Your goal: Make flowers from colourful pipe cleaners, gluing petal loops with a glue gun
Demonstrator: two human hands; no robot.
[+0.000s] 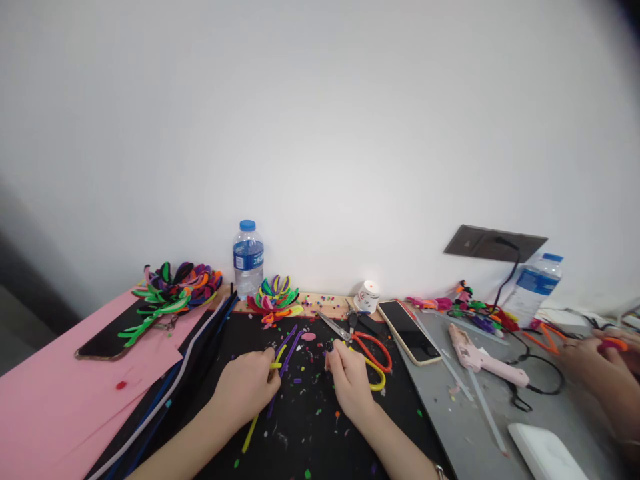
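Note:
My left hand [250, 387] is closed, with a short yellow pipe cleaner [276, 365] poking out between its fingers. Another yellow length [250, 433] shows below that hand, beside purple pipe cleaners [290, 357] on the black mat [310, 453]. Fingers curled, my right hand [347, 373] is over the mat; a small dark spot shows at its fingertips, and what it pinches, if anything, is hidden. Red-handled scissors [373, 350] and a yellow handle [376, 377] lie just behind and beside it. A pink oval piece [309, 337] lies between the hands.
Pipe-cleaner bunches [273, 300] and a water bottle [248, 263] stand at the back. Left, a phone [107, 333] lies on pink paper [45, 400]. Right are a paper cup [367, 297], another phone [410, 333], a glue gun [487, 360] and a co-worker's hands [595, 363].

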